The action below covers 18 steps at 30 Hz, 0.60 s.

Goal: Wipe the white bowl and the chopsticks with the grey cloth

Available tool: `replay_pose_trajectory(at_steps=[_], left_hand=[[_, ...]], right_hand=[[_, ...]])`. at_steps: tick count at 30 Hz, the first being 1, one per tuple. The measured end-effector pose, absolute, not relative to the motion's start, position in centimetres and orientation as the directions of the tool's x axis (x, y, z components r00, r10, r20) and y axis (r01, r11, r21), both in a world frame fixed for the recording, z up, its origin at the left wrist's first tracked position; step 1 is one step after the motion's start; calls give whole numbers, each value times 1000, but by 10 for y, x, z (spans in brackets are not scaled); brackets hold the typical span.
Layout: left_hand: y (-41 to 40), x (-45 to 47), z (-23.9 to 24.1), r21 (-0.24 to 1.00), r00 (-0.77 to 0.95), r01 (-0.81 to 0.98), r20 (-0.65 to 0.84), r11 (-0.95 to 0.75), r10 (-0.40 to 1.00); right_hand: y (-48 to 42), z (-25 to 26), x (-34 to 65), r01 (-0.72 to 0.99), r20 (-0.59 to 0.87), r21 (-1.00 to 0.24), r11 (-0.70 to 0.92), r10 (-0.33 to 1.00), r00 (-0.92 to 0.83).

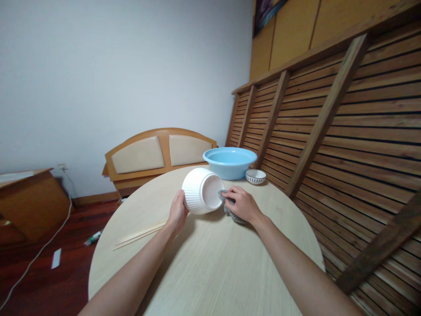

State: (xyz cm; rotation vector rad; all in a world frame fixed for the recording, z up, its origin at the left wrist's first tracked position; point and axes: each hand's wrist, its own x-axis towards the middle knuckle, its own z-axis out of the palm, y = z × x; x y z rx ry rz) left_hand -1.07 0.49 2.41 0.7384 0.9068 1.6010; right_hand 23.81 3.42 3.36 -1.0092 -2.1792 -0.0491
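Observation:
A white ribbed bowl (192,193) is tipped on its side above the table, its round base turned toward me and to the right. My left hand (178,210) grips the bowl at its left rim, fingers partly hidden behind it. In my right hand (242,204) is a crumpled grey cloth (234,216), pressed against the right edge of the bowl's base. Several pale chopsticks (140,235) lie on the table to the left, partly behind my left forearm.
The round wooden table (210,272) carries a light blue basin (232,169) at its far edge. Beside that stands a small patterned bowl (255,176). A slatted wooden frame (305,145) leans along the right. Behind the table is a headboard (138,156); a cable (49,250) runs over the floor.

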Motion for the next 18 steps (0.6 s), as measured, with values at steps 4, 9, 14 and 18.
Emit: replay_pose_trajectory(at_steps=[4,9,14,18], left_hand=[[4,-9,27,847,-222,-522,-21,-101,975],[5,-10,25,852,-235,-513,-20,-107,972],[7,-12,22,856,-225,-505,-3,-114,974],[7,-13,22,860,-216,-499,-8,-103,976]], right_hand=[[30,34,236,540,566,-264,799,582,-584],[23,37,227,449,562,-302,841,537,-629],[20,39,221,477,574,-295,828,553,-604],[24,37,223,606,589,-316,730,652,-478]])
